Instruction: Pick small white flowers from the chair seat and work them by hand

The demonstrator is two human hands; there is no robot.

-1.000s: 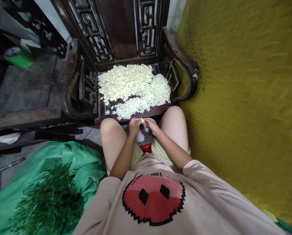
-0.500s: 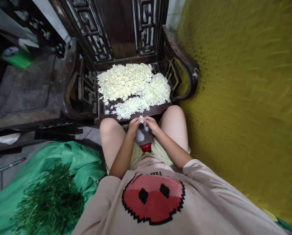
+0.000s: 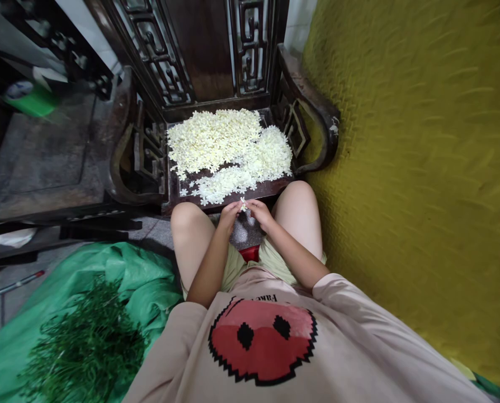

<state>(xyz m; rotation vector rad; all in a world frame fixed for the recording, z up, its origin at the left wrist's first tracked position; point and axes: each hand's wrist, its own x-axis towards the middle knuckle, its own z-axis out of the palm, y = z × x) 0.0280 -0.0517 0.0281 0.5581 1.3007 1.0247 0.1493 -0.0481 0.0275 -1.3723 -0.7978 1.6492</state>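
Observation:
Between my knees, just off the front edge of the dark wooden chair seat (image 3: 270, 188), my two hands meet at a small white flower (image 3: 243, 205). My left hand (image 3: 230, 215) is closed, its fingertips pinching the flower from the left. From the right, my right hand (image 3: 259, 214) is closed on the same flower with thumb and fingers. Beyond them on the seat lies a wide heap of pale yellow flowers (image 3: 214, 137), with whiter flowers (image 3: 270, 154) at its right and front. Whatever lies inside my curled fingers is hidden.
Curved chair arms (image 3: 118, 162) (image 3: 328, 131) flank the seat. A yellow textured mat (image 3: 413, 168) rises at the right. At lower left, leafy green stems (image 3: 90, 341) lie on a green sheet (image 3: 119, 257). A green container (image 3: 32, 99) stands on a wooden surface (image 3: 44, 151) at upper left.
The flower between my fingertips has shifted and turned very slightly. Both hands stay in nearly the same place, and the heaps look unchanged.

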